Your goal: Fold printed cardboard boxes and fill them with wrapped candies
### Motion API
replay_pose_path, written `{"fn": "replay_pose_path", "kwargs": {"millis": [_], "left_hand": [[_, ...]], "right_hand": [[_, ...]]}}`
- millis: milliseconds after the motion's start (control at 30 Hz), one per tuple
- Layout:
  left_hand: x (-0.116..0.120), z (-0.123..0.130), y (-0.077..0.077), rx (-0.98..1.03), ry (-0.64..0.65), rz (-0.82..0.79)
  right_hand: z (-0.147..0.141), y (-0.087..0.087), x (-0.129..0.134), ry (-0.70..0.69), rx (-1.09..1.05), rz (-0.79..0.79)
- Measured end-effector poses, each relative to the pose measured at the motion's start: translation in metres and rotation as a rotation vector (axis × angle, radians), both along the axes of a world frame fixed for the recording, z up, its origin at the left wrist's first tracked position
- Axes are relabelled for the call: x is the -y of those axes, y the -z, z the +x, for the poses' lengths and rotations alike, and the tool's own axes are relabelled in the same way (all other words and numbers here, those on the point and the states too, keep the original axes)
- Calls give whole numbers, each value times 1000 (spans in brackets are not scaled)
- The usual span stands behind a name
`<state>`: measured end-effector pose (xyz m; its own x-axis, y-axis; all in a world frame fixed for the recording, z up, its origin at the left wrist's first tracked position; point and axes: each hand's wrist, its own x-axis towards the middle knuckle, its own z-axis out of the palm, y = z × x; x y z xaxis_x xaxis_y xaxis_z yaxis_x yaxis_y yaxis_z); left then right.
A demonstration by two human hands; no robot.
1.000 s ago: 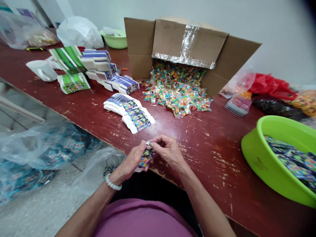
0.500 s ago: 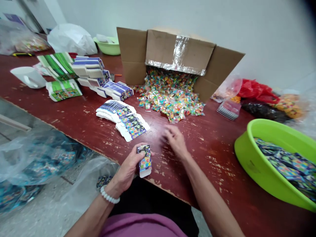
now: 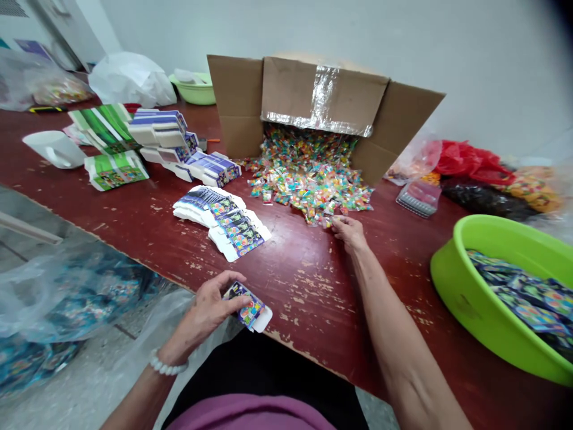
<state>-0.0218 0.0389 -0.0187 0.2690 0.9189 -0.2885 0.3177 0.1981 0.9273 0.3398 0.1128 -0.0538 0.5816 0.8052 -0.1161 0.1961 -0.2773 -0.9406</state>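
Near the table's front edge, my left hand (image 3: 218,303) grips a small printed carton (image 3: 251,306), its white end flap sticking out toward the lower right. My right hand (image 3: 351,232) is at the near edge of a heap of wrapped candies (image 3: 308,185), fingertips pinched on a small candy packet (image 3: 329,223). The heap spills from a cardboard box (image 3: 324,92) lying on its side. Between my left hand and that box lies a fanned stack of flattened cartons (image 3: 239,230) with the same dark print.
On the right stands a green basin (image 3: 463,298) holding many printed packs. Bundles of green cartons (image 3: 117,169) and purple cartons (image 3: 215,167) lie at the left beside a white mug (image 3: 54,149). A clear plastic tub (image 3: 418,197) is right of the box.
My right hand has reached forward and right to the candies and closed on a packet. My left hand has shifted left and turned the carton so its flap points lower right.
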Motion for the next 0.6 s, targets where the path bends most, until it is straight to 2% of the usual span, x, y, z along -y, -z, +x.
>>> {"fn": "replay_pose_path", "kwargs": {"millis": [100, 233, 300, 367, 467, 600], "left_hand": [[1, -1, 0, 111, -71, -120], [10, 12, -1, 344, -176, -253], [17, 21, -2, 464, -160, -310], [25, 29, -3, 560, -103, -365], [39, 35, -2, 634, 1, -421], [51, 37, 1, 562, 181, -398]], "right_hand": [[-22, -11, 40, -61, -213, 40], [-75, -25, 98, -214, -530, 113], [-102, -29, 120, -279, -570, 134], [-121, -30, 133, -300, -485, 151], [-130, -32, 139, -328, -247, 186], [-125, -44, 138, -527, 41, 192]]}}
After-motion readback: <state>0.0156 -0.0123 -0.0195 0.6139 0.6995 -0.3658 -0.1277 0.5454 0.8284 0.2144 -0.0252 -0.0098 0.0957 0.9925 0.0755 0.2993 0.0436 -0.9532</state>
